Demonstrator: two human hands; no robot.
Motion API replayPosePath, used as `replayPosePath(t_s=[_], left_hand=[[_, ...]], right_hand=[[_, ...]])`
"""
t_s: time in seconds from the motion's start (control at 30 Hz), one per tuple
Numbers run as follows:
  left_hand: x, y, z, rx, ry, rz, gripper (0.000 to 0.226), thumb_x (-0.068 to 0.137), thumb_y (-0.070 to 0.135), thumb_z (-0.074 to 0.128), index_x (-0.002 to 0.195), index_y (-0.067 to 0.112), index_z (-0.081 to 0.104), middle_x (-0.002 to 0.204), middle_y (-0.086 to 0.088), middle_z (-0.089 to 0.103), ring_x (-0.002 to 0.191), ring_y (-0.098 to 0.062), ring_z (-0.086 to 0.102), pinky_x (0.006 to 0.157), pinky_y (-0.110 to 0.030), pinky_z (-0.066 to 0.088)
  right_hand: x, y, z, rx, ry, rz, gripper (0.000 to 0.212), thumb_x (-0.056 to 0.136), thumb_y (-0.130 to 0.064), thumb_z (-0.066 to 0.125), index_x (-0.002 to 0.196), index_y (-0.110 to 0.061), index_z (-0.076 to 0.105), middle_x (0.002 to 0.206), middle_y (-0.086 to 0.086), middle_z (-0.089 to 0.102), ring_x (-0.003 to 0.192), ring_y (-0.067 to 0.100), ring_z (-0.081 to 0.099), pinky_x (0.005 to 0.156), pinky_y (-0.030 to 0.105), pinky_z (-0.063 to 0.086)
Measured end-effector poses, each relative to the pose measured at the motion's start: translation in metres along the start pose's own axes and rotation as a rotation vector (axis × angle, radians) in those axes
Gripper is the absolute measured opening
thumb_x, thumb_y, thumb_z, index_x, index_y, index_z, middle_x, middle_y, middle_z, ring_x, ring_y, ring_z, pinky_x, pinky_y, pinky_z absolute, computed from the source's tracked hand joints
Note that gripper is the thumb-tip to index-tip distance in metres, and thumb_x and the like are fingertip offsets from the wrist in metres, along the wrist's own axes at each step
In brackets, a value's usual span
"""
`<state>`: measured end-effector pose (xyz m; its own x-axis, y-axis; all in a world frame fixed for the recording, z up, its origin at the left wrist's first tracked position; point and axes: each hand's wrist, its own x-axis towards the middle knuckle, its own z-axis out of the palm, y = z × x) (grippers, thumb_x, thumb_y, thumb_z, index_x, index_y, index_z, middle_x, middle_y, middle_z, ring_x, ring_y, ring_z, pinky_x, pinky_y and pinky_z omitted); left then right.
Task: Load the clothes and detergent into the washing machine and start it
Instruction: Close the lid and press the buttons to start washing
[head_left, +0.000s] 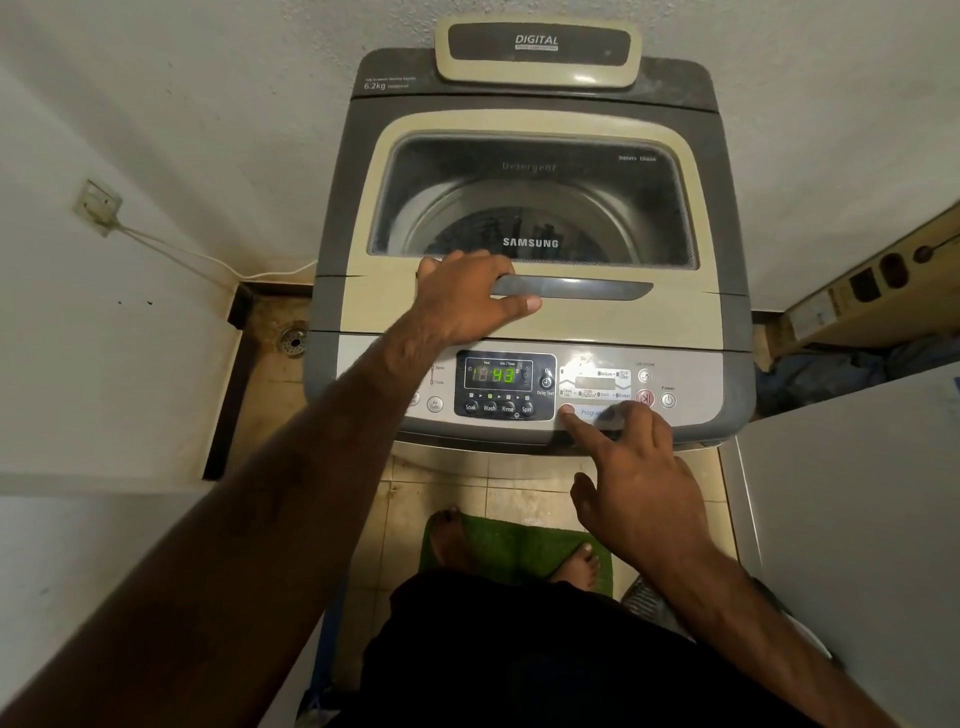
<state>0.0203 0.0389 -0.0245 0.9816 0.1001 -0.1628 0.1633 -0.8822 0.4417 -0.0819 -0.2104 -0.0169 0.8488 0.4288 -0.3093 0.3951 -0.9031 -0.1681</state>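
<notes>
A beige and grey top-loading washing machine (530, 119) stands against the wall with its glass lid (535, 208) down; dark clothes show dimly through the glass in the drum. My left hand (467, 296) rests flat on the lid beside the grey handle (576, 287), thumb on the handle's left end. My right hand (634, 467) points with the index finger, whose tip touches the control panel (592, 384) at the left end of the program button. The display (497, 374) glows green digits. No detergent container is in view.
A white wall and a socket with a cable (98, 208) are on the left. A floor drain (294, 339) lies beside the machine. A cardboard box (872, 291) and a white appliance (852, 509) stand on the right. My bare feet are on a green mat (519, 551).
</notes>
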Motion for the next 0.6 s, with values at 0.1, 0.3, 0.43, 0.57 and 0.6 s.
replayPosePath(t_s=[0.1,0.3,0.43,0.57,0.6], left_hand=[[0.0008,-0.0006,0.0016,-0.005,0.004,0.002,0.033,0.09,0.064,0.056,0.1,0.033,0.057,0.1,0.011,0.052,0.107,-0.016,0.05,0.102,-0.046,0.031],[0.0013,-0.001,0.0016,-0.01,-0.003,0.0,0.038,0.089,0.066,0.055,0.105,0.032,0.061,0.102,0.012,0.053,0.109,-0.018,0.053,0.102,-0.046,0.031],[0.001,-0.001,0.0011,-0.014,-0.001,-0.002,0.034,0.089,0.065,0.056,0.101,0.034,0.058,0.101,0.012,0.054,0.109,-0.017,0.052,0.102,-0.045,0.03],[0.0011,-0.0009,0.001,-0.011,0.0,0.0,0.037,0.089,0.066,0.056,0.104,0.032,0.06,0.101,0.012,0.054,0.108,-0.017,0.052,0.102,-0.045,0.03],[0.0012,-0.0009,0.0011,-0.009,-0.002,0.0,0.037,0.089,0.065,0.056,0.104,0.032,0.061,0.101,0.012,0.054,0.108,-0.017,0.052,0.102,-0.045,0.03]], right_hand=[[0.0009,0.0029,-0.0006,0.027,0.015,0.0,0.075,0.083,-0.036,0.075,0.152,-0.04,0.046,0.143,0.015,0.045,0.137,0.034,0.041,0.088,0.048,0.061],[-0.0022,0.0026,0.0003,-0.014,-0.013,-0.02,0.082,0.083,-0.038,0.074,0.156,-0.038,0.037,0.145,0.016,0.044,0.138,0.034,0.041,0.089,0.047,0.061],[-0.0016,0.0012,-0.0019,-0.019,-0.01,-0.018,0.08,0.084,-0.04,0.073,0.156,-0.039,0.038,0.147,0.016,0.044,0.138,0.035,0.041,0.09,0.047,0.061],[-0.0013,0.0012,-0.0033,-0.019,-0.012,-0.016,0.079,0.084,-0.041,0.074,0.155,-0.039,0.04,0.146,0.016,0.047,0.137,0.035,0.043,0.089,0.047,0.061],[-0.0012,0.0011,-0.0039,-0.021,-0.014,-0.017,0.078,0.084,-0.041,0.074,0.155,-0.039,0.04,0.146,0.015,0.047,0.137,0.035,0.043,0.089,0.047,0.061]])
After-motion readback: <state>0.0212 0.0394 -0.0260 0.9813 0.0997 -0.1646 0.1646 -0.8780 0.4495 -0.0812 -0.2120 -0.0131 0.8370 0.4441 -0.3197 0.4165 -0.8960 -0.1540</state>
